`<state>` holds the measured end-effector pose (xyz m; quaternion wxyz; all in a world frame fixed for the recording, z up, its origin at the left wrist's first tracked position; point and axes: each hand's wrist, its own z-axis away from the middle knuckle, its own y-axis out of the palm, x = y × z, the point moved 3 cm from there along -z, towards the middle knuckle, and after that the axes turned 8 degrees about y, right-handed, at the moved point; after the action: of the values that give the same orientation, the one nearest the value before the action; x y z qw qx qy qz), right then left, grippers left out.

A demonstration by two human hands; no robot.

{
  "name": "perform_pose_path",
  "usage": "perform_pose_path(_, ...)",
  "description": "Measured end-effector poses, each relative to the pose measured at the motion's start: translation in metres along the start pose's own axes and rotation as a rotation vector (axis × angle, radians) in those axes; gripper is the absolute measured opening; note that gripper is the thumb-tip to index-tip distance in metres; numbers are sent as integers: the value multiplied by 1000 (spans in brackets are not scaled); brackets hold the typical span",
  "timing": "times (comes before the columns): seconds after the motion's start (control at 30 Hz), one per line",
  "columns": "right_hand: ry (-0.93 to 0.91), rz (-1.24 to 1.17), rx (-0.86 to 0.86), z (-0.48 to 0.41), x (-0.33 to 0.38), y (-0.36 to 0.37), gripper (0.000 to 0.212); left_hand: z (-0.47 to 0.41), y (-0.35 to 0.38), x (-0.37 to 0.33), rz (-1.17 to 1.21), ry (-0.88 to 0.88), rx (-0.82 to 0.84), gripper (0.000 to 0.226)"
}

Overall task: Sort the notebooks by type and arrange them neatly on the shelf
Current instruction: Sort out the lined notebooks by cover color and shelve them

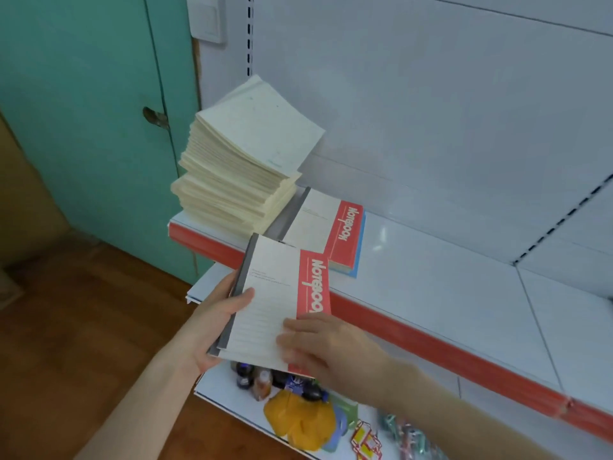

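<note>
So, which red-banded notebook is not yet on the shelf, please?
The nearer notebook, gripped in the left hand, right hand touching; the other notebook lies on the shelf.

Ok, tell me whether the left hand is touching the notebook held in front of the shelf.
Touching. In the head view the left hand grips the held notebook: thumb across its white cover, palm against the grey spine.

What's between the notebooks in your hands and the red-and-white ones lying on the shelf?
Just the white shelf's red front strip, seen in the head view.
</note>
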<state>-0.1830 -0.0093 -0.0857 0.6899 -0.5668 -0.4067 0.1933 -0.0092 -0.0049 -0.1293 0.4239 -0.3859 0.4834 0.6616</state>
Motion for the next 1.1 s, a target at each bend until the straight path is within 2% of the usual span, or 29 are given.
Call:
perform_pose_path(0.1, 94, -194, -43, -27, -23, -28, 35, 5, -9, 1, -30, -6, -12, 41)
perform_pose_path(0.17, 278, -123, -185, -62, -61, -41, 33, 9, -17, 2, -26, -15, -18, 43)
perform_pose_path(0.23, 476, 11, -131, -91, -95, -37, 45, 16, -24, -1, -35, -8, -38, 44)
perform_pose_path(0.3, 559, 96, -47, -108, -119, -26, 48, 22, -31, -2, -29, -10, -52, 47)
perform_pose_path(0.4, 512, 153, -28, -113, -128, -13, 25, 29, -40, -4, -26, 8, -67, 49)
perform_pose_path(0.47, 462, 161, -24, -110, -126, -14, 29, 29, -44, -3, -21, 7, -65, 49)
perform_pose_path(0.57, 530, 64, -54, -103, -122, -30, 37, 29, -43, -3, -25, 5, -63, 47)
perform_pose_path(0.7, 584, 81, -378, -81, -107, -61, 31, 24, -35, -2, -17, 8, -29, 44)
perform_pose_path(0.8, 494, 132, -500, -57, -85, -69, 29, 20, -26, -1, -20, 8, -26, 39)
perform_pose_path(0.9, 254, 251, -623, -29, -50, -62, 27, 14, -13, -1, 11, 17, -16, 26)
perform_pose_path(0.97, 71, 291, -573, -8, -28, -36, 17, 11, -7, -1, 29, 25, -4, 23)
perform_pose_path(1.03, -47, 268, -403, 5, -14, -4, 22, 8, -4, 2, 37, 8, 23, 44)
perform_pose_path(1.07, -83, 246, -315, 10, -6, 5, 21, 7, -3, 3, 32, 10, 33, 49)
perform_pose_path(1.1, -122, 215, -255, 13, -2, 11, 23, 6, -3, 2, 17, 25, 33, 45)
